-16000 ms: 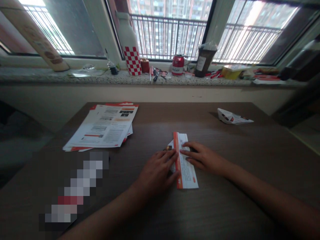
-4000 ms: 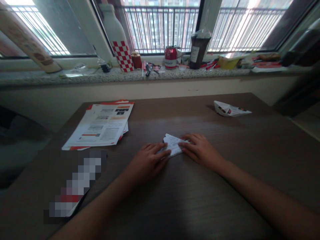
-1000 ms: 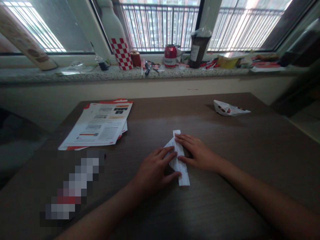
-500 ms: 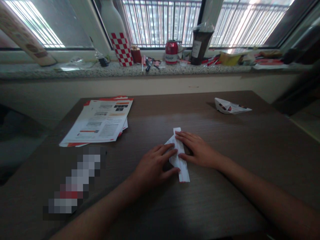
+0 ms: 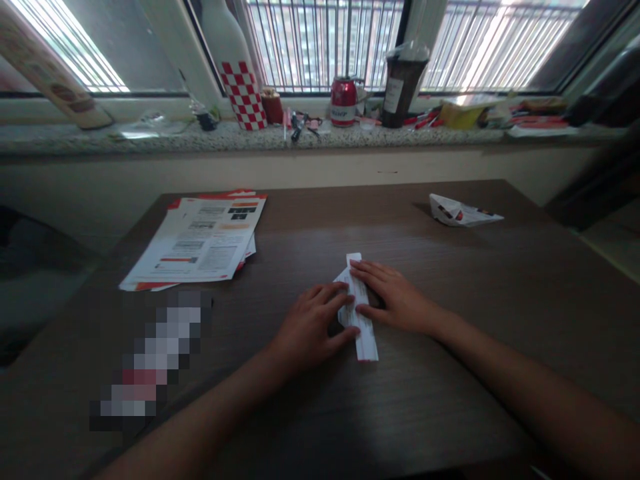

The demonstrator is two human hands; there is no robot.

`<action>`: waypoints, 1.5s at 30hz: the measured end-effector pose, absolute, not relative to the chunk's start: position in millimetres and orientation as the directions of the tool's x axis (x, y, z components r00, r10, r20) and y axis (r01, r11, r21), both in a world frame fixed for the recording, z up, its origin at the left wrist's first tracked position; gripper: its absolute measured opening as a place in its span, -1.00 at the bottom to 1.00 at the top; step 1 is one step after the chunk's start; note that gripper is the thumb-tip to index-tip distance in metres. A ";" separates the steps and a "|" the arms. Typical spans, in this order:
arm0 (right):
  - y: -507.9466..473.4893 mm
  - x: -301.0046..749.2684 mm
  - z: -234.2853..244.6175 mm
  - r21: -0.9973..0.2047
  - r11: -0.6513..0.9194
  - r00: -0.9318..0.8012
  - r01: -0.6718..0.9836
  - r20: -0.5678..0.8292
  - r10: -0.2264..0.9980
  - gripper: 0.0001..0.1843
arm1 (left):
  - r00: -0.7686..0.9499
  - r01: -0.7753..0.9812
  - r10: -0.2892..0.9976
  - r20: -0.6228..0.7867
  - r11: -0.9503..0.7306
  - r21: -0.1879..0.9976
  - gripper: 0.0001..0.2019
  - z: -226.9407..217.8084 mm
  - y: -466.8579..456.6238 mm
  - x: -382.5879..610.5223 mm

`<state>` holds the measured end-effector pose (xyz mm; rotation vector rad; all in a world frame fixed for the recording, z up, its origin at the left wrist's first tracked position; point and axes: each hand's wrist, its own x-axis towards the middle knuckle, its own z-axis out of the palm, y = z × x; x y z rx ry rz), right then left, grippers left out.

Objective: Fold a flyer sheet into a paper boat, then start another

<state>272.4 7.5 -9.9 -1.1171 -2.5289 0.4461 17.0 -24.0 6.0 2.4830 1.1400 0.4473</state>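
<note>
A folded sheet of printed white paper (image 5: 367, 341) lies on the brown table in front of me, a long narrow strip with a slanted corner showing at its left. My left hand (image 5: 314, 320) rests at its left side, fingertips and thumb spread apart and touching the strip. From the right, my right hand (image 5: 396, 301) lies with fingers stretched out over the strip's upper part, its thumb lower down on the paper. Both hands press from above, and neither is wrapped round the paper. Part of the fold is hidden under the fingers.
A stack of printed sheets (image 5: 200, 243) lies at the back left. Nearer me is a blurred-out object (image 5: 165, 347) beside my left forearm. At the back right sits a folded paper boat (image 5: 463, 213). Bottles, a red can (image 5: 343, 103) and a dark cup (image 5: 400, 90) line the windowsill.
Both hands stay on the folded paper in nearly the same place. My left fingers have shifted very slightly, and the whole view has moved a little.
</note>
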 end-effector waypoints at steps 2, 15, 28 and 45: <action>7.6 272.1 -9.7 -0.414 0.642 -0.631 0.645 0.186 0.753 -0.23 | 0.618 0.666 0.775 0.134 -0.606 0.436 -0.51 5.1 -23.5 17.7; -3.9 261.1 -10.5 -0.433 0.639 -0.598 0.635 0.248 0.762 -0.14 | 0.560 0.745 0.814 0.152 -0.575 0.339 -0.56 7.3 -1.6 4.4; -4.5 259.7 -10.0 -0.403 0.649 -0.624 0.646 0.212 0.752 -0.13 | 0.544 0.767 0.827 0.142 -0.559 0.316 -0.37 2.6 -2.8 9.0; -4.7 260.6 -11.1 -0.385 0.660 -0.634 0.646 0.213 0.744 -0.15 | 0.517 0.774 0.841 0.159 -0.539 0.333 -0.36 2.1 -5.0 12.2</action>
